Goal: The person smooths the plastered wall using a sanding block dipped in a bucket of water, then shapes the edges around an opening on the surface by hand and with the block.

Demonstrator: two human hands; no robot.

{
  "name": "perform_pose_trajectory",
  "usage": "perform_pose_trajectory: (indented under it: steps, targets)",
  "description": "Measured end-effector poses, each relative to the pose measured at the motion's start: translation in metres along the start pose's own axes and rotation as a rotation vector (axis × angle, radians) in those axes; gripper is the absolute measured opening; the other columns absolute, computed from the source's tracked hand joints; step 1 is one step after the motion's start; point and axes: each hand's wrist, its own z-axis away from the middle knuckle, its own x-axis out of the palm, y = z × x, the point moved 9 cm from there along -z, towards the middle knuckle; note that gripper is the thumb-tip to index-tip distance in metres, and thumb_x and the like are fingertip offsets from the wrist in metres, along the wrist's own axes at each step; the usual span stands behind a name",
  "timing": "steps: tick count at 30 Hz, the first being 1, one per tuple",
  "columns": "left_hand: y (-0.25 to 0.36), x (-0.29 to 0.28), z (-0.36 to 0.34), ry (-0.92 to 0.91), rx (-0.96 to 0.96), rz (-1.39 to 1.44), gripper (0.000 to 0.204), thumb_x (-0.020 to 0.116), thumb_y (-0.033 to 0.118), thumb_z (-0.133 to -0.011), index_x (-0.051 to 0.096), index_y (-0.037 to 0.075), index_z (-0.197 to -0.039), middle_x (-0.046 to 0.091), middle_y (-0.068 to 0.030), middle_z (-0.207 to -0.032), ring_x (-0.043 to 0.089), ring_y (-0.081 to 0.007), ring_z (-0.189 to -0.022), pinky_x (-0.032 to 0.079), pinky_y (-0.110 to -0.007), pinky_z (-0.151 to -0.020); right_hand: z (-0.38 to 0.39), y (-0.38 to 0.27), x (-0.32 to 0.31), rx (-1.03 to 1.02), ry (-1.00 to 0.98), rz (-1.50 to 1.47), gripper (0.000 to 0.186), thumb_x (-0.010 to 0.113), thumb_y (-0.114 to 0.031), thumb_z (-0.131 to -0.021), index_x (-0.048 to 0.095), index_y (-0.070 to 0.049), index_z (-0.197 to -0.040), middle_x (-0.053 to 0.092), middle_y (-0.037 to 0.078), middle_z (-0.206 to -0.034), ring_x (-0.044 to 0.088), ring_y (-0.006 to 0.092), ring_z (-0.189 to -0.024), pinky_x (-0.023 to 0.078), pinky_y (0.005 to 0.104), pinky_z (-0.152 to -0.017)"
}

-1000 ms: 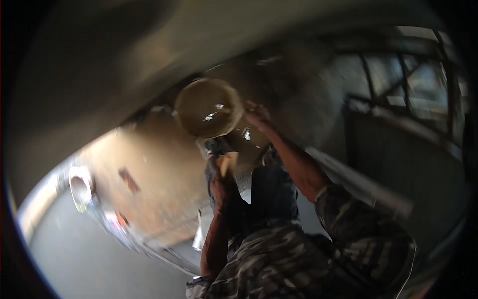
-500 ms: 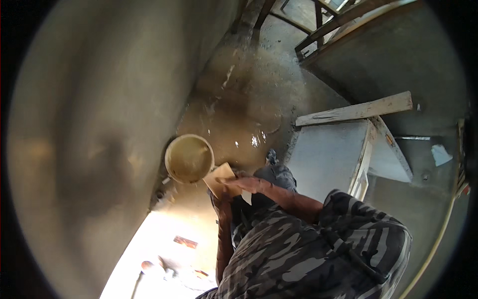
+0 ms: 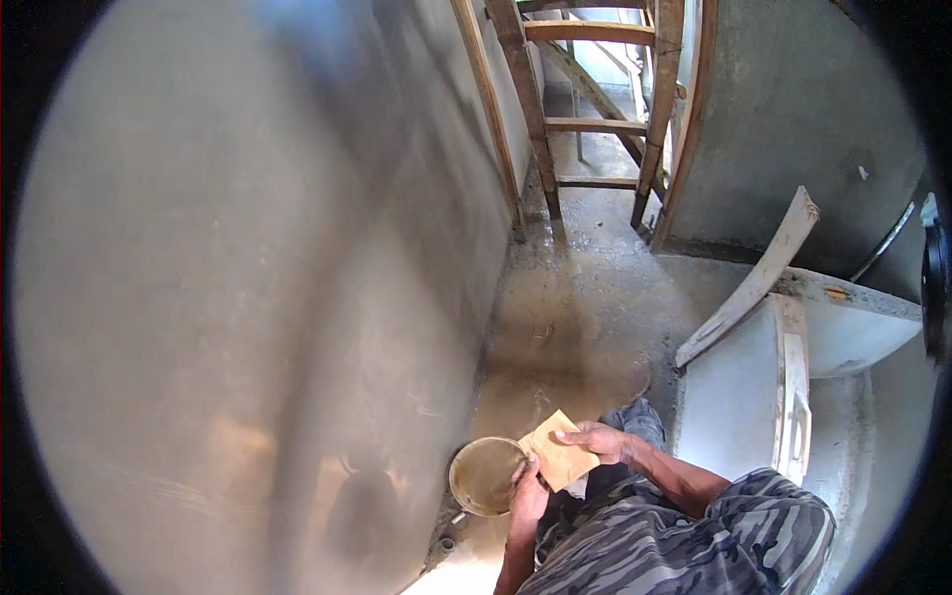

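Both my hands hold a tan, square, stiff-looking sheet (image 3: 561, 458) in front of my lap. My right hand (image 3: 599, 442) pinches its right side, thumb on top and fingers beneath. At the sheet's lower left corner, my left hand (image 3: 530, 490) grips the edge with the thumb against it. Just left of the sheet, a round bucket (image 3: 457, 472) stands on the floor beside the wall, with murky brownish liquid in it. The sheet's left corner overlaps the bucket's rim. What the sheet is made of, I cannot tell.
A smooth grey wall (image 3: 248, 258) rises on my left. Ahead, a wooden ladder (image 3: 595, 126) stands in a doorway over a wet floor (image 3: 555, 327). To my right is a white box-like piece (image 3: 729, 382) with a loose board (image 3: 754, 280) leaning on it.
My view has swung up and left, bringing the ladder and doorway into sight. My right hand, earlier laid across the sheet, now pinches its right side. The sheet remains in both hands.
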Motion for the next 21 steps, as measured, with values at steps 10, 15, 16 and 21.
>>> perform_pose_trajectory:
  steps: [10,15,16,21]
  targets:
    - [0.092,0.149,-0.085,0.280,0.882,-1.118,0.057,0.034,0.039,-0.105,0.037,0.002,-0.147,0.034,-0.0260,-0.152,0.032,-0.0405,-0.141,0.019,-0.049,-0.118,-0.092,-0.073,-0.020,-0.211,-0.194,0.114,0.052,0.049,-0.043,-0.103,0.051,-0.002,-0.135,0.058,0.005,-0.128,0.055,0.0141,-0.114,0.048,0.0308,-0.096]
    - [0.095,0.208,-0.178,0.643,0.817,-1.324,0.069,0.014,0.047,-0.104,0.038,-0.001,-0.147,0.034,-0.0231,-0.154,0.026,-0.0412,-0.145,0.016,-0.051,-0.120,-0.122,-0.152,-0.069,0.034,-0.192,-0.079,0.052,0.047,-0.040,-0.104,0.047,-0.003,-0.141,0.055,0.006,-0.138,0.053,0.0143,-0.122,0.042,0.0331,-0.106]
    - [0.094,0.221,-0.200,0.669,0.830,-1.356,0.067,0.016,0.046,-0.104,0.038,-0.001,-0.147,0.034,-0.0231,-0.154,0.026,-0.0408,-0.145,0.015,-0.051,-0.120,-0.122,-0.181,-0.076,0.026,-0.253,-0.075,0.052,0.047,-0.040,-0.104,0.047,-0.003,-0.141,0.055,0.006,-0.139,0.053,0.0143,-0.122,0.041,0.0332,-0.107]
    - [0.102,0.285,-0.295,0.811,0.859,-1.497,0.061,0.023,0.041,-0.106,0.036,-0.001,-0.148,0.034,-0.0231,-0.154,0.026,-0.0395,-0.145,0.015,-0.050,-0.120,-0.141,-0.261,-0.168,0.346,-0.201,-0.125,0.046,0.045,-0.034,-0.106,0.046,-0.004,-0.141,0.058,0.005,-0.134,0.054,0.0152,-0.122,0.043,0.0322,-0.107]
